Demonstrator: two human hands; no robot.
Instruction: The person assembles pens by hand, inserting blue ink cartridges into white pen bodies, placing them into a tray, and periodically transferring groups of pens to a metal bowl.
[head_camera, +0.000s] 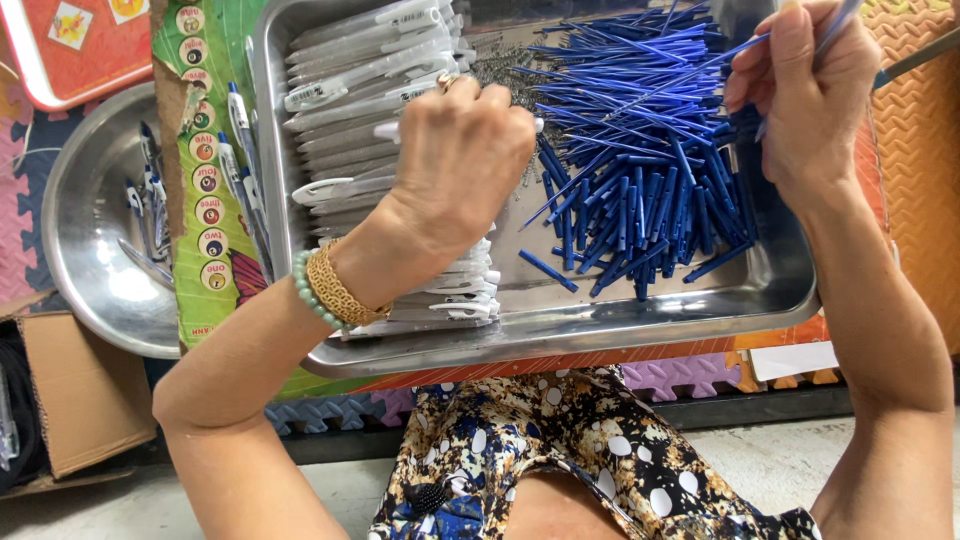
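Observation:
A steel tray (560, 325) holds a stack of clear pen barrels (350, 70) on its left side and a heap of blue ink refills and blue pen parts (640, 170) on its right. My left hand (460, 160) rests over the barrels with its fingers curled down on one clear barrel (388, 130). My right hand (805, 90) is raised over the tray's far right corner, pinching a thin blue refill (745, 45). A pile of small metal springs (500, 70) lies between the two heaps.
A round steel bowl (80, 250) with several finished pens sits at the left. More pens lie on a green printed board (205, 170) beside the tray. A cardboard box (80, 390) stands at lower left. Foam mats cover the floor.

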